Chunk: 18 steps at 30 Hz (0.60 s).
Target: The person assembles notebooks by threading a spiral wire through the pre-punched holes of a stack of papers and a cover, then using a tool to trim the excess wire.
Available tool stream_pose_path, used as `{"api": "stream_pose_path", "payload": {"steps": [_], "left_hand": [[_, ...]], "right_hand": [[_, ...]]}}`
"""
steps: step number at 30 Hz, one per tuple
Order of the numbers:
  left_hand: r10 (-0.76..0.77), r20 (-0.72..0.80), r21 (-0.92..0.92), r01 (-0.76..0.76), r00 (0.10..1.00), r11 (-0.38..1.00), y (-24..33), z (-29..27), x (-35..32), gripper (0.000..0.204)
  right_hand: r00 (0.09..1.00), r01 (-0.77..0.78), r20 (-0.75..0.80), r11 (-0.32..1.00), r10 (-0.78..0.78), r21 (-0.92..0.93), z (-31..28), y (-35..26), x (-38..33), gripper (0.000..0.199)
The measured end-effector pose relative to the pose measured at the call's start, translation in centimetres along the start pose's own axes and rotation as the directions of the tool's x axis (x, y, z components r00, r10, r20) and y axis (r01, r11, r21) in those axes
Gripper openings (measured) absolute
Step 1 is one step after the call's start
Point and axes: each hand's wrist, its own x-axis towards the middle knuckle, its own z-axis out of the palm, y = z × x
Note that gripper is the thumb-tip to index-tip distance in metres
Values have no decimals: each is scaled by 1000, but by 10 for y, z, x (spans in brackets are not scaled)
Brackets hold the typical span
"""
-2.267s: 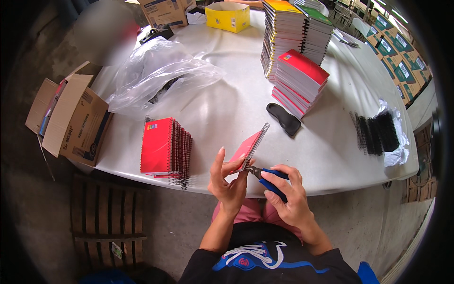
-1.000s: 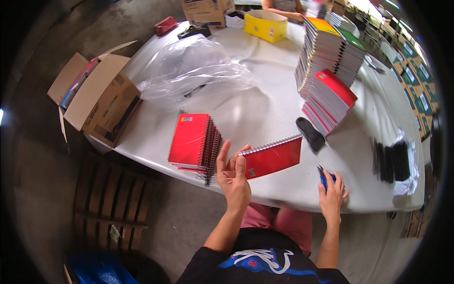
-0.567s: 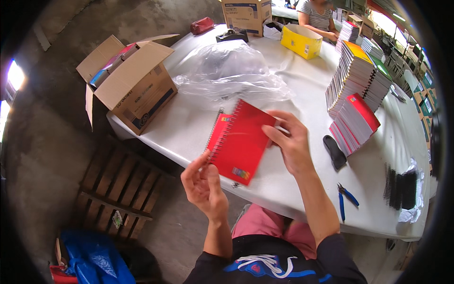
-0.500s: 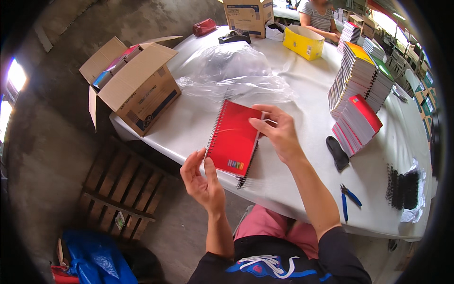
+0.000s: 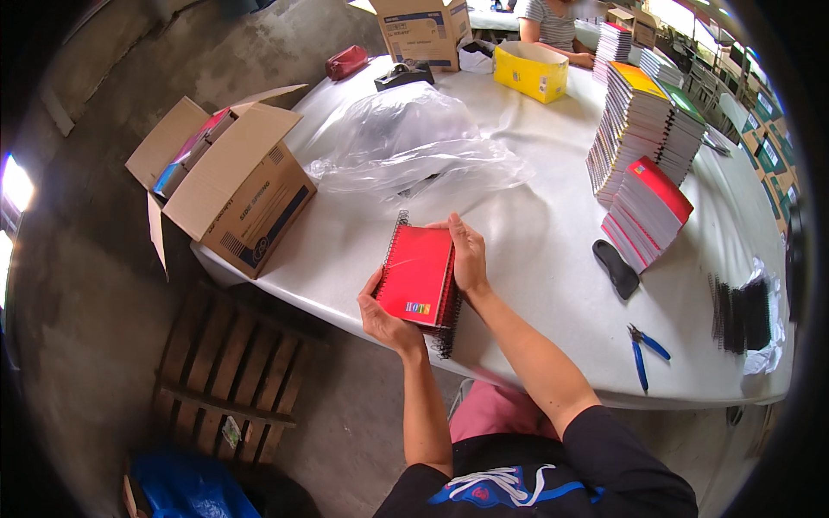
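Observation:
A small pile of red spiral notebooks [image 5: 417,272] lies at the near edge of the table, with black and metal coils showing at its ends and sides. My left hand [image 5: 389,321] is closed round the lower left side of the pile, thumb at the near corner of the top cover. On the opposite side, my right hand [image 5: 467,256] wraps the upper right edge, with its thumb along the top and some fingers hidden behind the far edge. Just beyond the notebooks spreads a crumpled clear plastic bag [image 5: 414,138].
An open carton [image 5: 250,203] holding books stands on the left. To the right are tall stacks of notebooks [image 5: 629,129], a red-topped stack [image 5: 648,211], a black sole-shaped object [image 5: 616,269], blue-handled cutters [image 5: 643,356] and black coils [image 5: 741,318]. A person [image 5: 553,30] sits at the far side.
My right hand has come down and inward to the pile's right side. The top notebook, tilted before, now sits squarer on the pile, and my left hand has closed on its side.

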Motion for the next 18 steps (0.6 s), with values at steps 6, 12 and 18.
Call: {"api": "stream_pose_path", "payload": {"steps": [6,12,18], "left_hand": [[151,-205,6,-153,967,988,-15,-11,1,67],[-120,-109,-8,120,987,993,-54,-29,-22,73],[-225,-74,-222,204,972,953,-64,-26,-19,75]], "right_hand": [[991,58,-104,982,-78,-178,-18,-3,4,81],[995,-83,-79,931,59,-355,-16,36,-23,75],[989,-2,-139,930,-53,-369,-20,37,-24,74]]}}
